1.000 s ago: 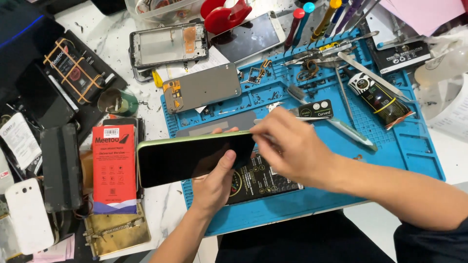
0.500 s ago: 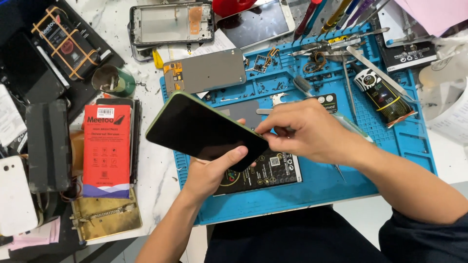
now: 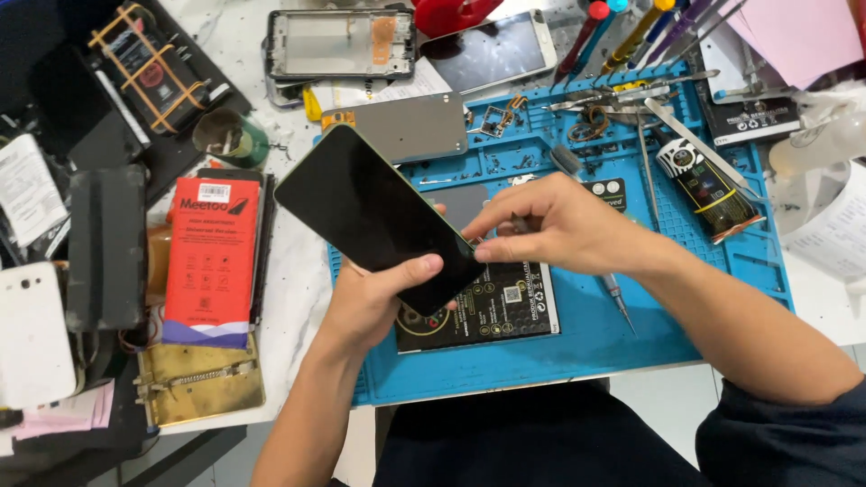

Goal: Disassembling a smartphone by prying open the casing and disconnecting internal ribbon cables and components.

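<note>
Your left hand (image 3: 374,302) is wrapped around the lower end of the dark-screened, green-edged smartphone (image 3: 374,216), thumb lying across the glass, so that's a firm grip. Right hand (image 3: 559,225) is pinched shut at the phone's lower right edge, with a thin metal-tipped screwdriver (image 3: 618,302) poking out underneath it. Can't quite tell if the fingertips are on the phone's frame or only on the tool.

Only the head view to go on. The phone is held up over the left part of the blue silicone repair mat (image 3: 686,298), screen facing up at you. Its long axis runs diagonally, top end toward the upper left, bottom end down right by your palms.

Pretty crowded around it: black printed flat battery (image 3: 496,311) right under the phone's low end, grey metal back plate (image 3: 406,126) just past its top, red cardboard box (image 3: 212,257) off to the left, brass-coloured clamp jig (image 3: 198,383) below that. Tweezers and probes (image 3: 631,99) sit at the mat's far edge.
</note>
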